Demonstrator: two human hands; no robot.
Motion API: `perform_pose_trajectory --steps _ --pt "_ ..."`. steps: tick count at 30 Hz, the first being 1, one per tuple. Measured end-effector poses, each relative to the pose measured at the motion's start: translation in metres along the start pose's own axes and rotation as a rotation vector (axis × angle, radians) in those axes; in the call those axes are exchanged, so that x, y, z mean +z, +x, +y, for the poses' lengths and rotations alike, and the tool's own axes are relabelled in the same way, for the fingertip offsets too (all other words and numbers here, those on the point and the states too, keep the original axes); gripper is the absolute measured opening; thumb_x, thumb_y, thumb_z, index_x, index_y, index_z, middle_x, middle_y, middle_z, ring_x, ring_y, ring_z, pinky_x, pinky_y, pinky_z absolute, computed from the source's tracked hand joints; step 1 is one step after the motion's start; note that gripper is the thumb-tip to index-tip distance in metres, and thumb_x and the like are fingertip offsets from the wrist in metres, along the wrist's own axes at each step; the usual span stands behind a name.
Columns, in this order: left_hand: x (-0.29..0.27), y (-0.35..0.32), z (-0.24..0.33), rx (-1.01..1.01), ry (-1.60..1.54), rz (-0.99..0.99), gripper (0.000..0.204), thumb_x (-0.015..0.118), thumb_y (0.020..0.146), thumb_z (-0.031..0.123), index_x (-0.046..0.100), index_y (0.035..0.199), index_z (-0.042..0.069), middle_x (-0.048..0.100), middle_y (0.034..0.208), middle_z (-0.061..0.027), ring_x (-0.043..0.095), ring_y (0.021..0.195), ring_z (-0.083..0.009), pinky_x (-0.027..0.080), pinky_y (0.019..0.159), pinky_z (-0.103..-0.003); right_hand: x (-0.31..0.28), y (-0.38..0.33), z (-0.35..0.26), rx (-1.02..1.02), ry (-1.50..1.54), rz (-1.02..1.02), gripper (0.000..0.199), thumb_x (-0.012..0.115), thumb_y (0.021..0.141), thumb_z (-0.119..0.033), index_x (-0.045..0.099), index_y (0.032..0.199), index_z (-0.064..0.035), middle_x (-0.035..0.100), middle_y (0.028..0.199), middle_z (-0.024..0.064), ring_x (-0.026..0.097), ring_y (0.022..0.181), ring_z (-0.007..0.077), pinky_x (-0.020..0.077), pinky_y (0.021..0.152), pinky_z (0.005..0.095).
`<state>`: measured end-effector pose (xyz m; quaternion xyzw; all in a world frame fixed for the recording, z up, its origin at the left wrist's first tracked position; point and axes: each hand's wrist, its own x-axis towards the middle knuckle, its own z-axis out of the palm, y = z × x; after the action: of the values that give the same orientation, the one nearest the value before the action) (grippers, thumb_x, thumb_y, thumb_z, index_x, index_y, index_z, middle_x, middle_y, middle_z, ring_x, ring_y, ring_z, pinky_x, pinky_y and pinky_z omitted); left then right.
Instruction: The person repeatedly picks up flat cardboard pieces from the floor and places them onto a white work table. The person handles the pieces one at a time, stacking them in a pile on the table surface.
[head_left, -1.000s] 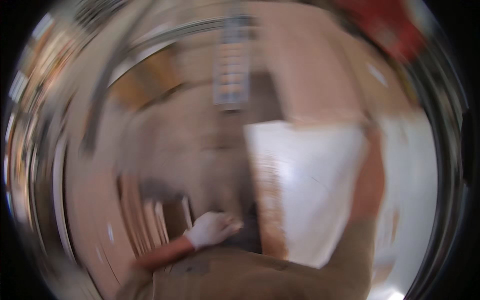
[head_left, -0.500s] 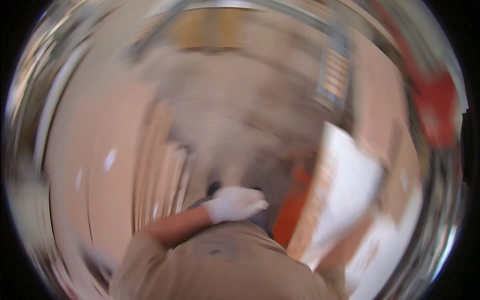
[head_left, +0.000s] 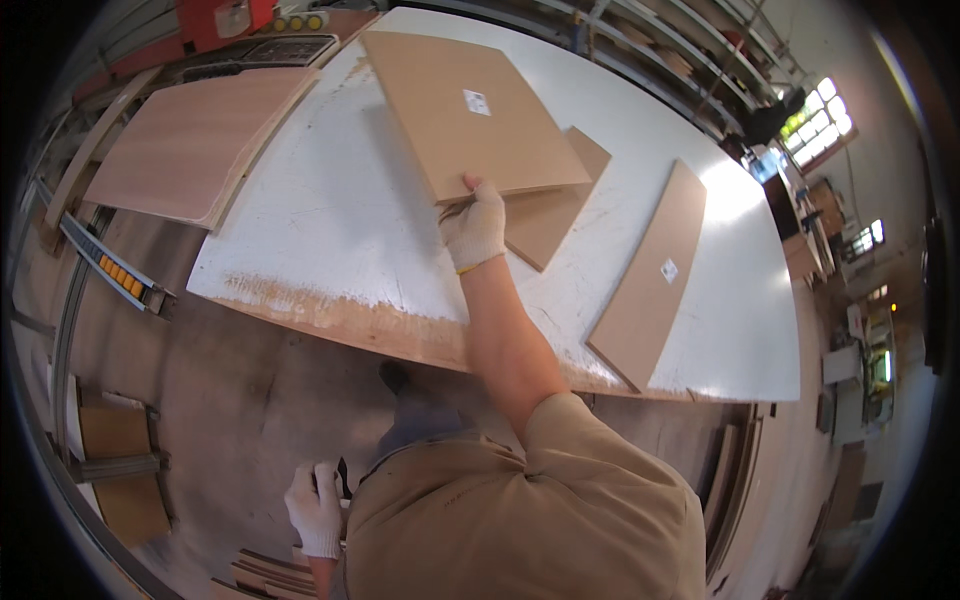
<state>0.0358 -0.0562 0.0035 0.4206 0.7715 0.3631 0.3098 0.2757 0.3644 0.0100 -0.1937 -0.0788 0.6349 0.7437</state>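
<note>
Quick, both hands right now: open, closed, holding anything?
Left hand: gloved, down by the hip, fingers curled; whether it holds anything cannot be told.
Right hand: gloved, closed on the near edge of the square brown board.

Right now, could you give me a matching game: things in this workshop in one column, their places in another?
Things:
1. right hand
2. left hand
3. long narrow board
4. large pinkish sheet

Places:
A. low, beside the person's body
B. on the white table, at its right end
C. gripping the square brown board
D. left of the table

Pairs: 1-C, 2-A, 3-B, 4-D
</note>
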Motion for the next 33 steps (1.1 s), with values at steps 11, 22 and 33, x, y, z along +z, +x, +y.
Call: perform_pose_trajectory --steps 11,22,33 --pt "0.015 0.018 0.037 0.023 -0.048 -0.247 0.025 0.06 0.104 0.02 0.072 0.104 -0.003 0.069 0.074 -0.0093 0.064 0.06 -0.0146 0.051 0.059 -0.031 -0.006 0.04 -0.083 -0.255 -0.018 0.289 0.035 0.059 0.1 -0.001 0.05 0.134 0.0001 0.056 0.133 0.0173 0.062 0.123 0.0339 0.0624 0.097 0.0541" --pt "0.012 0.03 0.025 0.139 0.069 -0.101 0.028 0.064 0.103 0.026 0.074 0.106 0.0 0.075 0.088 -0.0163 0.074 0.076 -0.03 0.057 0.072 -0.04 0.021 -0.022 -0.032 0.265 -1.457 -0.271 0.039 0.057 0.104 -0.027 0.065 0.134 -0.0025 0.076 0.108 0.0153 0.076 0.097 0.0286 0.0621 0.087 0.043" --pt "-0.035 0.089 0.037 0.117 -0.012 0.207 0.024 0.067 0.101 0.024 0.074 0.111 0.003 0.076 0.092 -0.013 0.074 0.084 -0.0234 0.057 0.079 -0.035 0.014 -0.033 0.07 -0.025 -1.719 -0.624 0.035 0.062 0.099 -0.014 0.066 0.132 -0.0026 0.076 0.109 0.017 0.074 0.099 0.0286 0.057 0.092 0.0394"
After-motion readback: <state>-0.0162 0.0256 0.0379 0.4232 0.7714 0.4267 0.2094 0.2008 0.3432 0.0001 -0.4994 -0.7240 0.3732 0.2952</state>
